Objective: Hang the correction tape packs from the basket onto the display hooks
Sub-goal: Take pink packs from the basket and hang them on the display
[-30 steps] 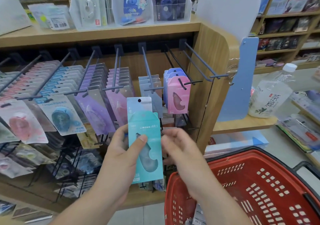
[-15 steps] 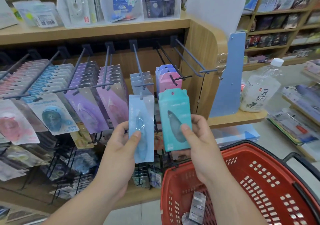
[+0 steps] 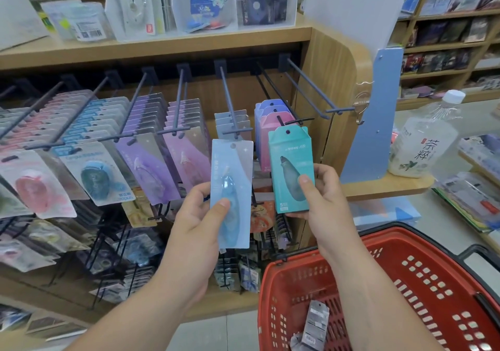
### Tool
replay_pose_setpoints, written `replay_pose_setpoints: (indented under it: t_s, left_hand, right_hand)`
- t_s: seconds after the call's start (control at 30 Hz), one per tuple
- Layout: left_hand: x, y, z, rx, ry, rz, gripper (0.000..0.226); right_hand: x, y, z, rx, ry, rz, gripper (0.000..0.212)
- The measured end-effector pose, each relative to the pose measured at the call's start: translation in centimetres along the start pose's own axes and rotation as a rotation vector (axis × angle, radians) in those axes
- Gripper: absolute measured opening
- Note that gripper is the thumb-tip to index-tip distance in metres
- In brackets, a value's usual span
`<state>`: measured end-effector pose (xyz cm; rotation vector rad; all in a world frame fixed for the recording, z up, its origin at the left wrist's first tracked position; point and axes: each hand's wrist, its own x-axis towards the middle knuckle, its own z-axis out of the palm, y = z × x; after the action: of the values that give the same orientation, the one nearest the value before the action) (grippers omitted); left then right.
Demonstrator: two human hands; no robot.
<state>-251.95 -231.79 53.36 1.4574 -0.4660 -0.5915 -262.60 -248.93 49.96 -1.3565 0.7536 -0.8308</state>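
- Your left hand pinches a pale blue pack, thumb on front, fingers behind, just below the hook at 12 o'clock.
- Your right hand grips a teal pack likewise, in front of the pink packs.
- You seem mid-hanging; next, align one pack's hole with a hook tip and slide it on.
- The basket at 5 o'clock holds more packs.

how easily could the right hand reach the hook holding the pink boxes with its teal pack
Probably yes. The right hand holds the teal pack upright, its hanging hole just below the tip of that hook, and nothing lies between them. The pink boxes sit further back, leaving the tip free.
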Motion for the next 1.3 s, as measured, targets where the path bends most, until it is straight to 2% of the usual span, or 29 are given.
replay_pose_setpoints:
  t_s: [0.4, 0.53, 0.73, 0.83, 1.0, 1.23, 1.3]
  left_hand:
    - [2.6, -0.9, 1.5, 0.05, 0.006, 0.002, 0.018]
    - [4.0, -1.4, 2.0, 0.07, 0.029, -0.024, 0.015]
    - [6.1, -2.7, 2.7, 0.077, 0.081, -0.069, 0.015]
    - [6.6, -3.3, 3.0, 0.088, 0.089, -0.083, 0.023]
    - [8.1, -4.1, 3.4, 0.135, 0.112, -0.076, 0.023]
    - [8.5, -4.8, 3.4, 0.127, 0.07, -0.128, 0.02]
    - [8.3, -5.3, 3.1, 0.111, 0.049, -0.169, 0.029]
  right_hand:
    - [1.4, 0.7, 0.2, -0.033, 0.016, 0.0, 0.008]
    - [2.0, 0.7, 0.3, -0.124, 0.025, 0.001, 0.009]
    - [3.5, 0.4, 0.8, -0.216, -0.022, 0.015, 0.02]
    - [4.3, 0.5, 0.9, -0.232, -0.057, 0.042, 0.02]
    - [5.4, 0.6, 1.3, -0.245, -0.097, 0.069, 0.022]
    - [5.6, 1.6, 1.4, -0.296, -0.047, 0.106, 0.032]
    - [5.2, 1.7, 1.2, -0.308, -0.014, 0.115, 0.029]
